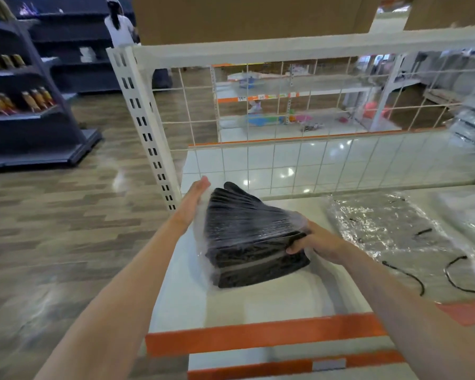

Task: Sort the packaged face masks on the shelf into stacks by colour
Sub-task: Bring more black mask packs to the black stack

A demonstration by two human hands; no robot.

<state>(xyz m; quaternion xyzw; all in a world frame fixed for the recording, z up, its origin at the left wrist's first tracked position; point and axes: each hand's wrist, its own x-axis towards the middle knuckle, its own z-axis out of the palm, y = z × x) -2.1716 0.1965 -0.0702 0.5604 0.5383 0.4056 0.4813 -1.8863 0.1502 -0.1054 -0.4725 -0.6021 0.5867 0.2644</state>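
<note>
Two hands on black stack (247,239) | left hand (195,198) flat against its side | right hand (317,244) grips corner | clear packs (395,229) beside, on shelf (231,305)

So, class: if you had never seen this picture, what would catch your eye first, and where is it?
First, the thick stack of black face masks in clear plastic wrap at the white shelf's left end, held between the left hand and right hand. Next, the flat clear-wrapped pack with black ear loops lying right of it.

Stack of black masks (247,239) in clear wrap, on white shelf (258,303); flat clear-wrapped packs (390,229) lie beside it.
</note>
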